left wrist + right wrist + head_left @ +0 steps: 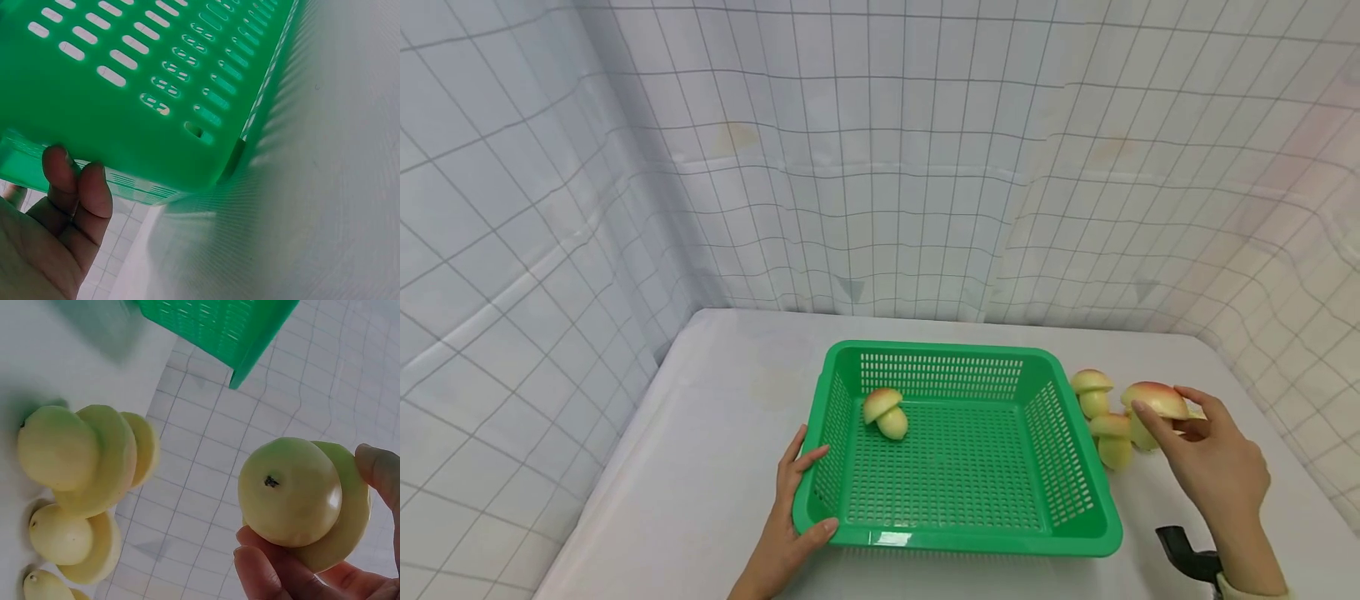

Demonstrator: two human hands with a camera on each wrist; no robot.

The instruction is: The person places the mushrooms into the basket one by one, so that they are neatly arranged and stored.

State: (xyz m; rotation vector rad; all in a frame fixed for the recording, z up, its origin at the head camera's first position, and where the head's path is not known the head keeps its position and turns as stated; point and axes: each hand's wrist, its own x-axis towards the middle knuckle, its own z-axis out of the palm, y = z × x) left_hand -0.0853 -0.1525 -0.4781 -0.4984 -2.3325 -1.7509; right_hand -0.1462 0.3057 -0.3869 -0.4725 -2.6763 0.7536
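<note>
A green plastic basket [955, 542] stands on the table. My left hand [786, 521] grips its near left corner, thumb over the front rim and fingers along the left rim. In the left wrist view, fingertips [95, 190] rest against the basket's outside. My right hand [1221, 462] pinches a toy mushroom [1153, 398] by its reddish-yellow cap, right of the basket. The right wrist view shows its rounded pale stem [287, 494] with a dark spot, held clear of the table. One similar mushroom [891, 423] lies inside the basket, towards the left.
Several more toy mushrooms [1114, 450] lie on the white table [715, 417], close to the basket's right side. A dark curved bracket [1183, 554] sits at my right wrist. White grid-patterned curtains [887, 208] enclose the table at the back and sides.
</note>
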